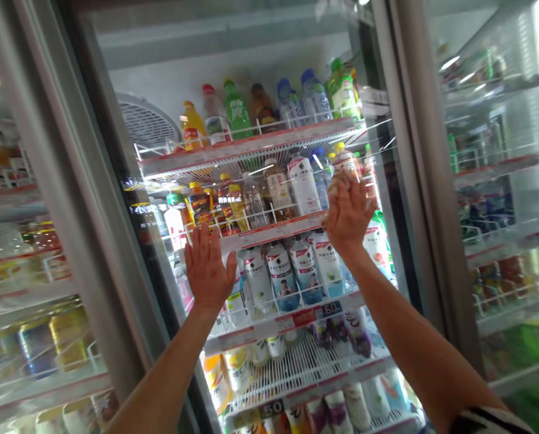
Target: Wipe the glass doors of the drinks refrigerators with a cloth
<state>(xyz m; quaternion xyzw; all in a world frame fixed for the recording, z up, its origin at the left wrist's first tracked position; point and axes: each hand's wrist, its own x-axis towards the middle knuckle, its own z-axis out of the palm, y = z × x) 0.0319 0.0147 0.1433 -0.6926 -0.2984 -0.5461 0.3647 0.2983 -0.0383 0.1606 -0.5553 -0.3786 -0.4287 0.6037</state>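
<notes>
My left hand (pixel 207 265) lies flat with its fingers stretched out, at the glass door (pixel 233 54) of a drinks fridge. It looks to be touching the glass, in front of the middle shelves. Higher and to the right, my right hand (pixel 351 217) presses what looks like a crumpled beige cloth (pixel 341 179) against the same pane. Only small bits of that cloth show past the fingers; the rest is hidden under the hand. Behind the glass, white-labelled bottles (pixel 303 181) stand between my two hands.
Metal door frames (pixel 420 181) run up both sides of the pane. Inside, wire shelves (pixel 291 361) carry several rows of bottles, with a green bottle (pixel 236 108) on the top one. Neighbouring fridge doors with stocked shelves (pixel 47 289) flank it. Reflections streak the glass.
</notes>
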